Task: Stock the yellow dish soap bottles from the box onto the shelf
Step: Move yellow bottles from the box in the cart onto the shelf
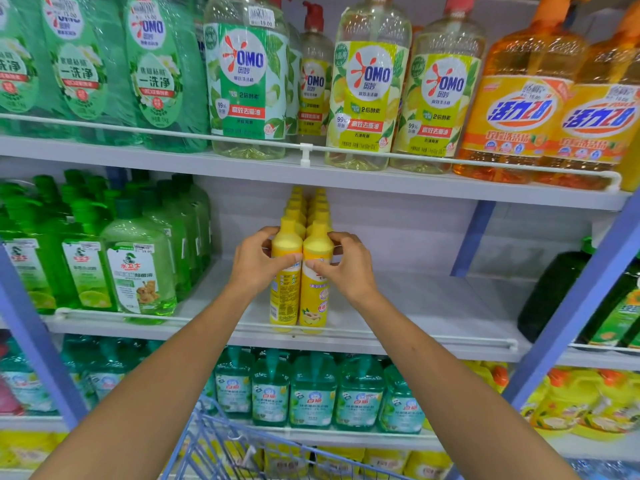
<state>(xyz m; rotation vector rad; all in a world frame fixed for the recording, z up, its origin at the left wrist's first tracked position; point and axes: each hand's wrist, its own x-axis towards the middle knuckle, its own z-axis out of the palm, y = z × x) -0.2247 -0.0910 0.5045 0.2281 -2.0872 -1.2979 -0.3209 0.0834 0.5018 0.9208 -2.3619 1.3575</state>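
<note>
I'm at the placing step: my left hand (256,261) grips the left bottle (284,292) and my right hand (348,266) pinches the right bottle (314,299) — both touching, upright at the shelf (398,339) front. Next, I judge, release both and reach for the box — it's out of view.

shelf (433,306): white, middle tier | centre: yellow dish soap bottles (313,299) stood upright in two touching rows, front to back | left: green pump bottles (138,271) packed close | right: dark green bottle (550,296), well apart
</note>
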